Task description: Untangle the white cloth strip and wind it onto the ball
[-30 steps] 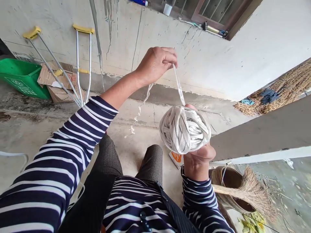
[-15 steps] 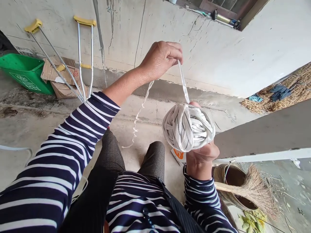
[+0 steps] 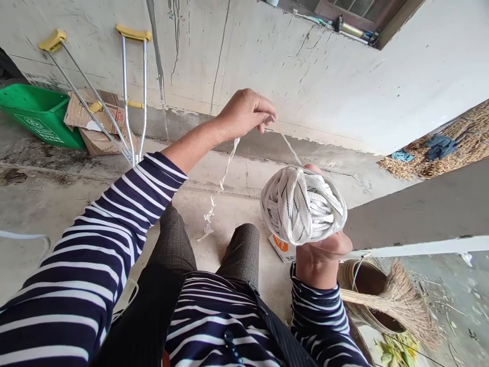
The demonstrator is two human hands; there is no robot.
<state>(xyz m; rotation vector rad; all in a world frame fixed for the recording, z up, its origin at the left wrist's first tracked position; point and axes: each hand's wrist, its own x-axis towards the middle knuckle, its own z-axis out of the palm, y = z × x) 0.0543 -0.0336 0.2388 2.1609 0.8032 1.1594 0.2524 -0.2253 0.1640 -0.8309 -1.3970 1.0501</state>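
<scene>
1. Nearest in the middle is the ball of webbing [image 3: 303,206], held up in the air in front of the body, right of the knees. The right hand [image 3: 330,243] is the grip on it: closed round its back and underside, thumb at the lower right, a fingertip over the top.
2. For handling, I judge it light and soft, springy under a squeeze, with nothing fragile in it. The flat woven bands may slide over one another, so it is best cradled broadly from below, with firm but not crushing pressure, leaving the outgoing strand unpinned.
3. In looks, it is whitish flat tape with thin dark lines along some bands. The wraps cross at several angles, broad ones at the left, narrower bunched ones at the right, making a slightly squat round.
4. A single strand [image 3: 292,149] rises from its top towards the left hand [image 3: 248,112]. That grip is curled, seemingly pinching the tape, though the contact itself is hidden. Taking the tape flat between thumb and forefinger should hold it best.
5. Below the left hand hangs a loose tail [image 3: 225,176], twisted and kinked, limp by the look of it and probably easy to snag.
6. Beyond are the concrete floor [image 3: 76,204], a broom [image 3: 397,300] lying across a bucket [image 3: 353,272], and crutches [image 3: 133,33] leaning against the wall [image 3: 344,92].
</scene>
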